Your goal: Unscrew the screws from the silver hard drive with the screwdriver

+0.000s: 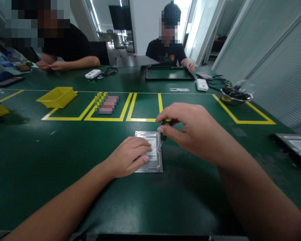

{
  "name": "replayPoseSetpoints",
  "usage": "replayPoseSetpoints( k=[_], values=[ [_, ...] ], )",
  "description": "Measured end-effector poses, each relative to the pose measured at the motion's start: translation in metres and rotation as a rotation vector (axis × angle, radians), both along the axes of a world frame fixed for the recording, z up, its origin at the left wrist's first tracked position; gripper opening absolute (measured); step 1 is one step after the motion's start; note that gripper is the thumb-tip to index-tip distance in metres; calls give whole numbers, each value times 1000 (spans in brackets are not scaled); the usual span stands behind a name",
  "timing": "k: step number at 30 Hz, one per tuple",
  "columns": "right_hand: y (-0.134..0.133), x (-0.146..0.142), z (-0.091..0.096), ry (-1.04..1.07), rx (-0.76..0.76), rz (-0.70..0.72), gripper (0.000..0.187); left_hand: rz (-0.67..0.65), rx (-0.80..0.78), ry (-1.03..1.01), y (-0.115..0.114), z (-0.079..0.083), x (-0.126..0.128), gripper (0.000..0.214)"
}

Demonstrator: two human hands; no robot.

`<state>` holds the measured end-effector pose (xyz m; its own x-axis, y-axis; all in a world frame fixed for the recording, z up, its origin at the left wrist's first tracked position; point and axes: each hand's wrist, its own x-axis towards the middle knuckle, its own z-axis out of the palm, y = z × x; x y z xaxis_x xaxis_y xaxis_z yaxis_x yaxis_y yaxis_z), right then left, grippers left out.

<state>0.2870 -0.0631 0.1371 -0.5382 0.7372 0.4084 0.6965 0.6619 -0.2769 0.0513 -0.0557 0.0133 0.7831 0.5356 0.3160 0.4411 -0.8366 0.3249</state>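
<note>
A silver hard drive [154,165] with a white label lies flat on the green table in front of me. My left hand [130,155] rests on the drive's left and middle part, its fingers stretched over the label and hiding some of it. Between the thumb and fingers of my right hand [193,129] is a short black-and-yellow screwdriver [163,136], held tilted. Its thin shaft points down to the drive's right edge. Whether the tip sits in a screw is too small to tell.
A yellow bin [57,97] stands at left beyond yellow tape outlines, with a blurred-out pinkish item [109,104] beside it. A metal bowl [237,95] of dark parts is at right. Another drive [298,145] lies at the right edge. Two people sit across the table, one by a black frame [170,79].
</note>
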Motion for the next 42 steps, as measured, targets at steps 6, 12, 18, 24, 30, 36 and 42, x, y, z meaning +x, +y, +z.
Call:
replayPoseSetpoints(
  k=[6, 12, 18, 24, 30, 36, 42],
  values=[
    [-1, -2, -2, -54, -18, -22, 19, -2, 2, 1, 0, 0, 0, 31],
    [-1, -3, -8, -140, -71, -49, 31, 3, 2, 11, 0, 0, 0, 30],
    [-1, -3, -7, -173, -98, -58, 30, 0, 2, 7, 0, 1, 1, 30],
    [-4, -5, -5, -210, -97, -95, 28, -3, -11, 12, 0, 1, 0, 29],
    [-8, -3, -4, -187, -31, -42, 24, -2, 3, 7, 0, 0, 1, 28],
    [-8, -1, -3, -154, -3, 60, 24, 3, -1, 3, 0, 0, 1, 28],
    [-5, -2, -6, -65, -17, 28, 28, 7, 6, 10, 0, 1, 1, 29]
  ],
)
